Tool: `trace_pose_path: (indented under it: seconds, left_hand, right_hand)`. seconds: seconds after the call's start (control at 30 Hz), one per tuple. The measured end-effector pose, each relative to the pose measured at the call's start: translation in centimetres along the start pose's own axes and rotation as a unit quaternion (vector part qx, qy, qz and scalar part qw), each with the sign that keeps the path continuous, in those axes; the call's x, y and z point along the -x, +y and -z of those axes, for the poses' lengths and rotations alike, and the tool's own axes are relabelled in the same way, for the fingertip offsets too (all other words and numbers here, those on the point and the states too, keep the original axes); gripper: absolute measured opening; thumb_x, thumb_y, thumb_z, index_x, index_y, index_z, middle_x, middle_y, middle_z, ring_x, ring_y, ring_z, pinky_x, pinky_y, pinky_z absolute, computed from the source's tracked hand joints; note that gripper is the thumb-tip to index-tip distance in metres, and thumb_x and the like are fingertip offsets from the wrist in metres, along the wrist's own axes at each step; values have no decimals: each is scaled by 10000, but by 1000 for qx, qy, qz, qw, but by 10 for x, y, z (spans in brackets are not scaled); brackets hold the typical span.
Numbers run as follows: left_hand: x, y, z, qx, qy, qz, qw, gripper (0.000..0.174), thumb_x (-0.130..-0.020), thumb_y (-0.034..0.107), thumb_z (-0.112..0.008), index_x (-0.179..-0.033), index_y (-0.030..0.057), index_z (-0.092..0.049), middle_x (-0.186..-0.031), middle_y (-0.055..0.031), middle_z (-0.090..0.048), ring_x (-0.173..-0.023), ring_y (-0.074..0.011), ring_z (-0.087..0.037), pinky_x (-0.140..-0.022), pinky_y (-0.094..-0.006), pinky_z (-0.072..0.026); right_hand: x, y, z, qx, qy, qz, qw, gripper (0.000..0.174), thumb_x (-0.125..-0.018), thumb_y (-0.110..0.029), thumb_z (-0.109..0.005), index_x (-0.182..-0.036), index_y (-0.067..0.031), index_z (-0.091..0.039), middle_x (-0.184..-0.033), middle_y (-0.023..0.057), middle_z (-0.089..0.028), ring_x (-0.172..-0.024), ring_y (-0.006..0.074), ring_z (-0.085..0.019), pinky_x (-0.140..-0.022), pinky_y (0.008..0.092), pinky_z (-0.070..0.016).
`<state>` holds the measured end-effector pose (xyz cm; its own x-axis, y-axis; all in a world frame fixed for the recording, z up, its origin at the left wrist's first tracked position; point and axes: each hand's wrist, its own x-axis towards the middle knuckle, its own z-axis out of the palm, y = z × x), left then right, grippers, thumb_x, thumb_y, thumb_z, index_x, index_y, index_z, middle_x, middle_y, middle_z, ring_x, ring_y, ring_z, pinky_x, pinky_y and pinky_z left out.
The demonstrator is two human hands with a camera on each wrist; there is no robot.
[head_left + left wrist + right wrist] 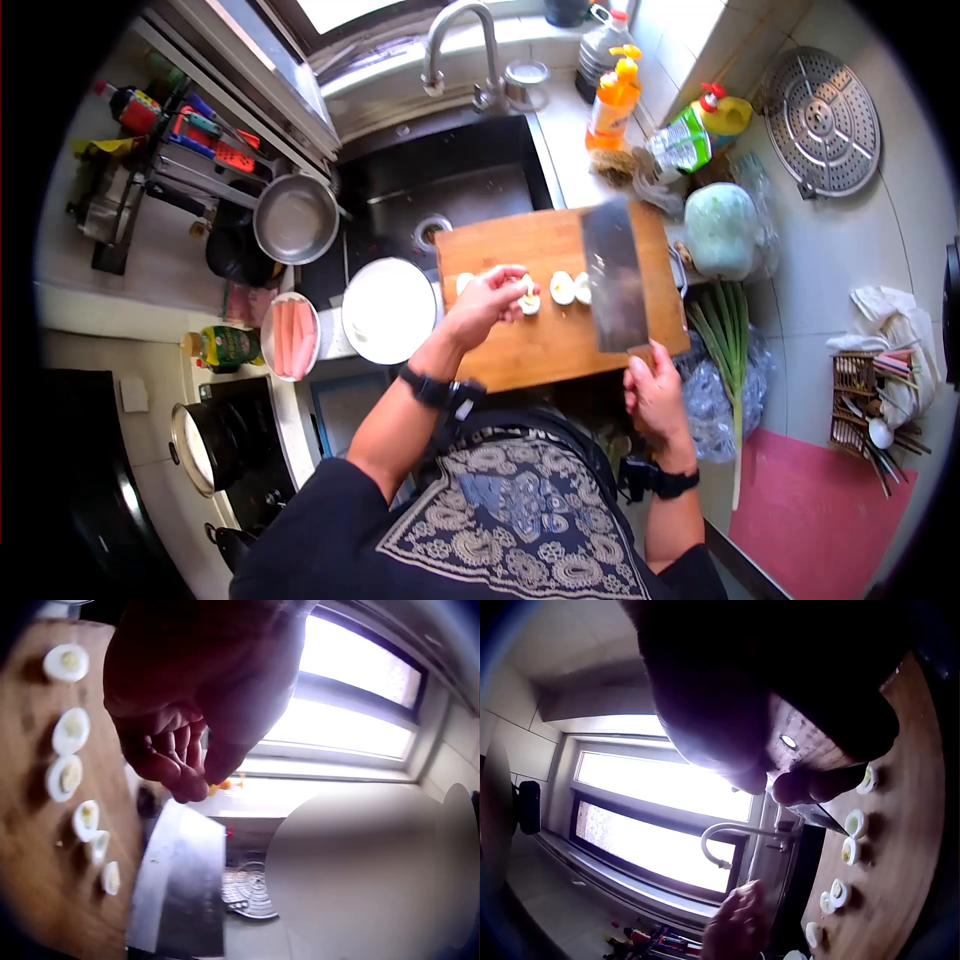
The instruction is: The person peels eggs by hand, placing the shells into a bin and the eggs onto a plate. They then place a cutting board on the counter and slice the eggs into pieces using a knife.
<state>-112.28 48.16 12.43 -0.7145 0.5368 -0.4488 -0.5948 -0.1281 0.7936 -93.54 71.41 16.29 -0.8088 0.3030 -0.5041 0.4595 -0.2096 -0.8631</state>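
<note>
Halved boiled eggs (562, 288) lie cut side up in a row on the wooden cutting board (500, 362). My right hand (657, 398) grips the wooden handle of a cleaver (616, 275). Its broad blade stretches over the board's right part, beside the egg halves. Over the board's left part hangs my left hand (488, 308), fingers loosely curled, partly covering an egg half in the head view. Seen from the left wrist, that hand (199, 697) has its thumb near the fingertips and nothing shows between them; several egg halves (71, 732) sit below and beside it.
The board bridges the front of a dark sink (460, 185) with a faucet (460, 40). Left of it stand a white plate (405, 280), a dish of pink sausages (290, 340) and a hanging pan (296, 218). To the right are green onions (728, 340) and a wrapped melon (720, 230).
</note>
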Motion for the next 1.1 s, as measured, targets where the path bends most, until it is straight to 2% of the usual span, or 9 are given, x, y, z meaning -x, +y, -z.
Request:
trace_pose_path:
  seconds: [0.2, 0.33, 0.43, 0.6, 0.77, 0.87, 0.9, 0.97, 1.1]
  left_hand:
    - [146, 109, -24, -57, -42, -119, 990, 172, -859, 30, -663, -982, 8, -544, -968, -215, -669, -598, -150, -590, -535, -236, -479]
    - [194, 133, -29, 61, -334, -255, 905, 107, -824, 15, -728, -867, -44, -649, -877, -304, -664, -724, -371, -690, -585, -479, -560]
    - [221, 119, -40, 129, -323, -327, 879, 241, -979, 226, -566, -1029, 18, -676, -1091, -150, -696, -810, -294, -700, -648, -343, -549]
    - [204, 146, -14, -11, -489, -382, 784, 261, -960, 193, -594, -1029, -50, -659, -1075, -226, -683, -741, -300, -691, -567, -323, -527]
    - [229, 136, 3, 46, -237, -370, 897, 174, -917, 152, -635, -973, -9, -671, -955, -208, -667, -636, -298, -645, -599, -386, -533]
    - [205, 123, 37, -52, 0, -388, 920, 228, -909, 142, -649, -1026, -54, -643, -831, -129, -685, -833, -241, -686, -770, -288, -540]
    - [202, 125, 57, -251, 200, -198, 926, 210, -871, 91, -657, -1062, 5, -645, -832, -84, -678, -733, -166, -635, -708, -260, -509]
    - [144, 82, 128, -411, 331, -214, 822, 259, -847, 78, -661, -1100, 36, -630, -955, -86, -673, -700, -161, -602, -672, -269, -493]
    - [114, 26, 197, -631, 342, -42, 695, 431, -782, 186, -707, -1179, 55, -600, -1142, -134, -636, -923, -286, -644, -820, -371, -514]
  right_hand:
    - [-10, 8, 37, 12, 67, 10, 998, 295, -990, -184, -493, -1278, -129, -459, -699, -16, -503, -461, 53, -443, -394, 201, -387]
    - [-14, 15, 51, -9, 135, -2, 991, 499, -995, -242, -510, -1414, -88, -285, -724, 0, -509, -471, 57, -447, -386, 208, -400]
    - [-23, 17, 53, 22, 132, 20, 991, 323, -999, -274, -505, -1262, -114, -407, -722, -8, -507, -461, 57, -451, -374, 202, -392]
    - [-33, 4, 45, 57, 103, 46, 992, 183, -999, -316, -509, -1079, -153, -490, -707, -22, -499, -456, 53, -458, -366, 192, -384]
    - [-32, -9, 25, 64, 101, 34, 992, 183, -998, -316, -511, -1079, -152, -497, -709, -24, -504, -467, 48, -460, -373, 188, -380]
    - [-29, -13, 20, 50, 97, 34, 993, 183, -1002, -289, -504, -1110, -141, -501, -714, -20, -508, -474, 47, -454, -390, 187, -383]
    - [-31, -10, 21, 44, 96, 38, 994, 194, -1006, -270, -496, -1143, -133, -502, -717, -16, -509, -475, 50, -453, -397, 188, -385]
    - [-29, -7, 24, 35, 102, 38, 993, 213, -1009, -246, -490, -1176, -113, -494, -722, -9, -512, -480, 54, -455, -412, 190, -391]
    - [-24, -1, 30, 33, 121, 37, 991, 228, -1007, -239, -494, -1177, -91, -463, -727, -2, -517, -490, 60, -462, -418, 197, -400]
